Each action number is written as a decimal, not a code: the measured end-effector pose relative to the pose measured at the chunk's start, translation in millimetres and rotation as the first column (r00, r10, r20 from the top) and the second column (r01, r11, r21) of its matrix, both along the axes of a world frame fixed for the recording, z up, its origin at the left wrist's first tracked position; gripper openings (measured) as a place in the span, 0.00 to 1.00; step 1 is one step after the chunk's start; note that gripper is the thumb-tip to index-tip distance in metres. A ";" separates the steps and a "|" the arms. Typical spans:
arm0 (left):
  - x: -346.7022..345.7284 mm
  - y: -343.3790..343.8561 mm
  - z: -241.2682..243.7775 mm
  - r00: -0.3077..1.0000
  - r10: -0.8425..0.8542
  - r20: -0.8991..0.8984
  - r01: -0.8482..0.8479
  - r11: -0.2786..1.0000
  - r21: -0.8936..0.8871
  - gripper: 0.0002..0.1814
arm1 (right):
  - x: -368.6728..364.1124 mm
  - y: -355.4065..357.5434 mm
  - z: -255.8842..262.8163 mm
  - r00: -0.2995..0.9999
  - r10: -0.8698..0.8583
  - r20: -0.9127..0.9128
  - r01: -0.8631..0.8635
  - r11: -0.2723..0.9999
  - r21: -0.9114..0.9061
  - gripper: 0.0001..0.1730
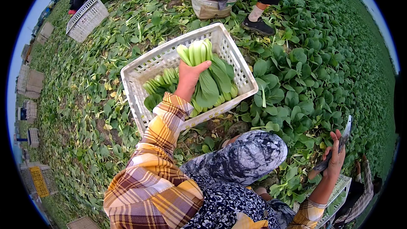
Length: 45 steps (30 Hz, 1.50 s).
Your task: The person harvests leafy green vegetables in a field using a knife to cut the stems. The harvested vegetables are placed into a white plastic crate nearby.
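My left hand (pixel 190 75) grips a bunch of bok choy (pixel 199 52) over a white slatted plastic crate (pixel 149 58). The pale stems of the bunch point away from me, and its broad green leaves hang below my thumb. More bok choy (pixel 162 79) lies inside the crate, partly hidden by my arm and the held leaves. Out to the right, my right hand (pixel 335 159) holds a knife (pixel 346 130) with its blade pointing up and away. The knife is well apart from the crate.
Uncut bok choy plants (pixel 292 79) grow densely to the right. Loose leaves (pixel 105 101) litter the ground at left. A person sits on a wrapped bundle (pixel 211 8) beyond the crate. Another white crate (pixel 87 19) stands at upper left, one more (pixel 335 202) below my right hand.
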<state>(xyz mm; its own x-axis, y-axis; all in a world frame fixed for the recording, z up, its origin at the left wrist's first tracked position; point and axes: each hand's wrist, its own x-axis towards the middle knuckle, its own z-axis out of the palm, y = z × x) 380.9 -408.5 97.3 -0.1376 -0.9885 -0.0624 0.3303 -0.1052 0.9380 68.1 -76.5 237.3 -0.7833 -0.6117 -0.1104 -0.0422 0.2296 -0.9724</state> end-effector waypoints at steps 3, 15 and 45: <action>11.7 -25.8 -20.8 0.988 0.151 0.030 -0.154 0.983 0.101 0.28 | -7.7 25.8 -13.5 0.994 -0.107 0.005 0.106 0.991 0.080 0.27; 4.5 -74.7 -53.5 0.544 0.303 0.782 0.611 0.496 -0.617 0.44 | 3.0 86.7 -52.3 0.946 -0.304 -0.112 0.323 0.890 0.321 0.29; -14.8 -109.1 -234.0 0.133 0.192 0.972 0.964 -0.251 -0.082 0.13 | 20.2 80.1 -96.9 0.973 -0.219 -0.067 0.225 0.854 0.469 0.22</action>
